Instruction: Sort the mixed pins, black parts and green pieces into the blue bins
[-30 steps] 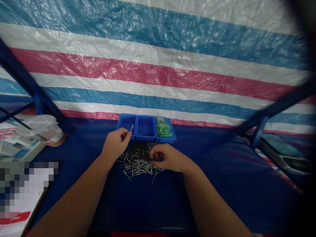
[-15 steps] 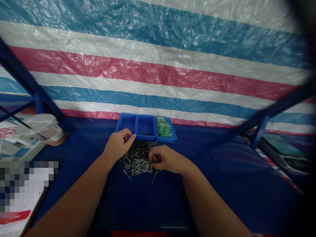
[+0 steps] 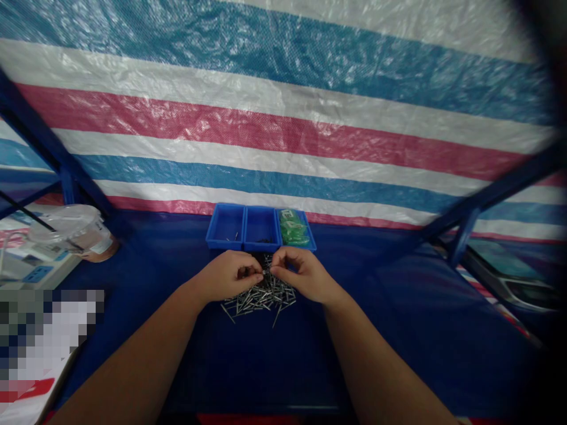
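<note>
My left hand point(image 3: 228, 275) and my right hand point(image 3: 305, 276) meet fingertip to fingertip over a pile of thin silver metal pins point(image 3: 261, 301). Both are closed in a pinch. Something tiny shows between the fingertips, too small to name. Dark small pieces lie at the back of the pile, partly covered by my fingers. Just behind stand three joined blue bins. A few pins lie in the left bin point(image 3: 225, 223), and some dark bits rest in the middle bin point(image 3: 262, 221). Green plastic packets point(image 3: 294, 229) fill the right bin point(image 3: 311, 236).
At the left stand a lidded plastic cup point(image 3: 95, 239) with a straw and a white power strip point(image 3: 48, 271). A clipboard with paper point(image 3: 53, 354) lies nearer. Blue frame bars point(image 3: 500, 198) flank the blue table point(image 3: 266, 366); a striped tarp point(image 3: 283, 130) hangs behind.
My left hand has come away from the left bin's front edge, toward me and rightward. My right hand has lifted slightly from the pile, and the fingertips now meet. Pins now show in the left bin.
</note>
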`<state>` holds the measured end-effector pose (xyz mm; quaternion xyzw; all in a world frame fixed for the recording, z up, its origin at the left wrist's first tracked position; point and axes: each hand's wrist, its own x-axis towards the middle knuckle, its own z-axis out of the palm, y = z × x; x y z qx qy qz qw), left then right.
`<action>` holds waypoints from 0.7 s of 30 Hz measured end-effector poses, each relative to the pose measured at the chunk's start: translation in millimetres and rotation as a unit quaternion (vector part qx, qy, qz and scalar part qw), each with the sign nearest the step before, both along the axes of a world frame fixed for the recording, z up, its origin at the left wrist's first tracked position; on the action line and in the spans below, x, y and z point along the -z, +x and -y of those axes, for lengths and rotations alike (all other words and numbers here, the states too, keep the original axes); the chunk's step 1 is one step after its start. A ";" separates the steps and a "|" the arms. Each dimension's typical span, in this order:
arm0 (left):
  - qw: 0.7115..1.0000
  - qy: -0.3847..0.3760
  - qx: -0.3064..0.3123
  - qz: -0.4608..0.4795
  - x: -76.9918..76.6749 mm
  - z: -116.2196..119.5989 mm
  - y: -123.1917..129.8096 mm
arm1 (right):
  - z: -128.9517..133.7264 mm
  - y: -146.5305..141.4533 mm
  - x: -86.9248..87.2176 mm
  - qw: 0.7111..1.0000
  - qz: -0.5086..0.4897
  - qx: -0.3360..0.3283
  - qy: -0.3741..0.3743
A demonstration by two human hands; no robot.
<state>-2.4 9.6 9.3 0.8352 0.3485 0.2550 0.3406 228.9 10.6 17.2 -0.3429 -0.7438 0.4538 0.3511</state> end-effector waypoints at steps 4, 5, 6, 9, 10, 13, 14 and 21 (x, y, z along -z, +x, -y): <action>0.999 0.032 -0.030 -0.022 0.3 -2.7 -1.8 | -1.7 -1.1 5.7 0.999 -0.003 0.031 0.012; 0.998 0.040 -0.049 -0.023 0.2 -3.8 -2.8 | -2.5 -0.2 6.7 0.999 0.006 0.044 0.020; 0.996 0.049 -0.075 -0.020 0.1 -5.1 -4.0 | -3.5 1.2 7.5 0.998 0.026 0.058 0.028; 0.983 0.071 -0.170 -0.004 0.8 -10.1 -8.8 | -6.5 6.1 8.6 0.985 0.140 0.090 0.051; 0.976 0.078 -0.204 -0.002 1.4 -12.0 -10.7 | -7.2 7.0 9.0 0.977 0.181 0.097 0.057; 0.950 0.097 -0.296 -0.014 4.4 -16.8 -16.7 | -8.0 5.4 11.9 0.951 0.272 0.125 0.072; 0.942 0.104 -0.319 -0.022 5.5 -17.9 -18.4 | -7.8 3.6 13.4 0.943 0.295 0.134 0.074; 0.916 0.108 -0.382 -0.057 8.6 -19.6 -22.6 | -4.4 -9.4 19.2 0.908 0.376 0.172 0.070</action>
